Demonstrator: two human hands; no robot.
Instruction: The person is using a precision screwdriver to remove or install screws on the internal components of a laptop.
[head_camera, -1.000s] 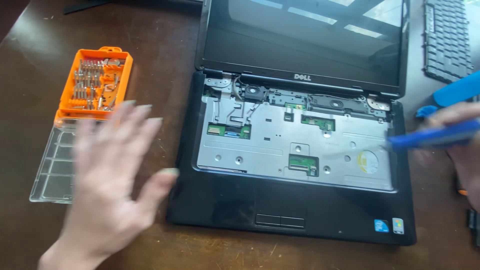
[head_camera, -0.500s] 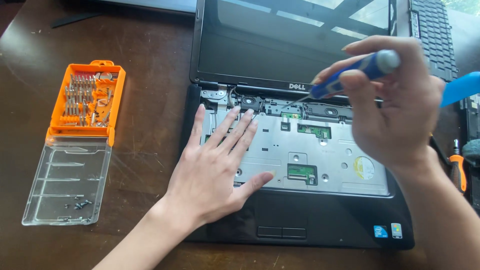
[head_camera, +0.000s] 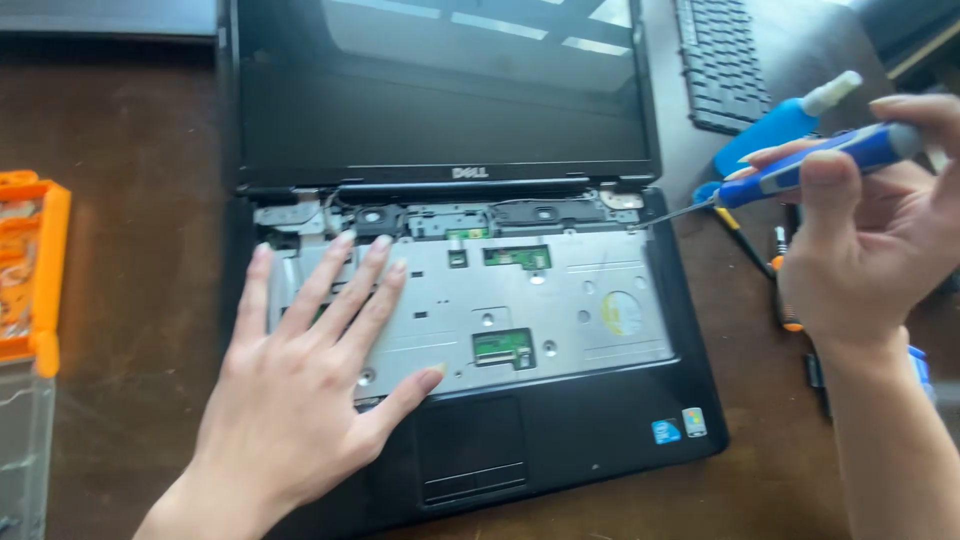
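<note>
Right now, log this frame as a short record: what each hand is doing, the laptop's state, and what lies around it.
left hand: flat, fingers spread on the laptop's bare metal deck
right hand: holds blue-handled screwdriver, tip at the right hinge corner
laptop: open, screen dark, keyboard removed
detached keyboard: on table, upper right
orange bit case: left edge, open

An orange bit case lay at the far left edge. A detached black keyboard sat far right, a blue bottle just nearer.
</note>
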